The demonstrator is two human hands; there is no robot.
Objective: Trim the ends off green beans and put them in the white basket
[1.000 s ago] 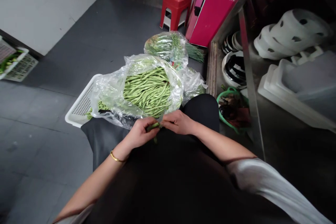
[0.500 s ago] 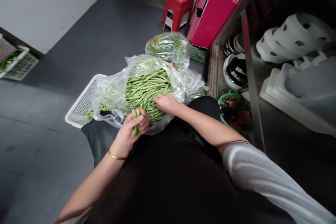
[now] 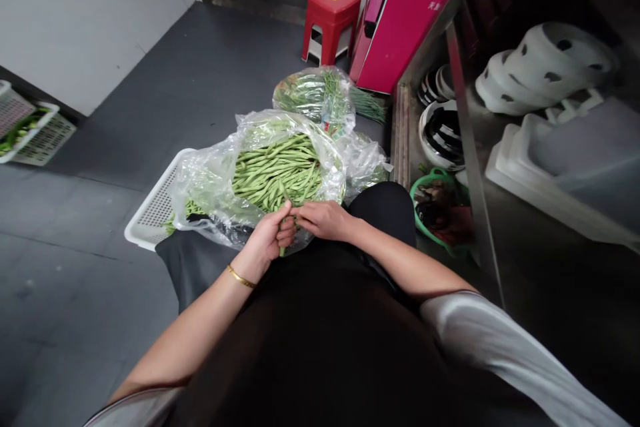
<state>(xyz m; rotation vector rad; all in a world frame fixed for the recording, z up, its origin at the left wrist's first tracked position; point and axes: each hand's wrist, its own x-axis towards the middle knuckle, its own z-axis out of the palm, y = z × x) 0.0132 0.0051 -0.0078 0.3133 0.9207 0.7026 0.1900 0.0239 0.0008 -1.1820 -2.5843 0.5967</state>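
1. Through the head camera I saw two bare hands meeting over a dark-clad lap, at the near edge of an open, clear plastic bag (image 3: pixel 207 173).
2. My left hand (image 3: pixel 271 235), a gold bracelet (image 3: pixel 241 277) at its wrist, was curled tight around a held green bean (image 3: pixel 283 251), one end poking out below the fist. I could not tell whether it held more.
3. My right hand (image 3: pixel 326 220) came in from the side, fingers lying together, tips against the left hand's. Its thumb was hidden, so I could not tell whether it pinched anything.
4. The pile of green beans (image 3: pixel 277 170) filled the bag's mouth, just beyond both hands.
5. A white perforated crate (image 3: pixel 157 210) sat at the bag's left; a red stool (image 3: pixel 334 7) stood farther back.
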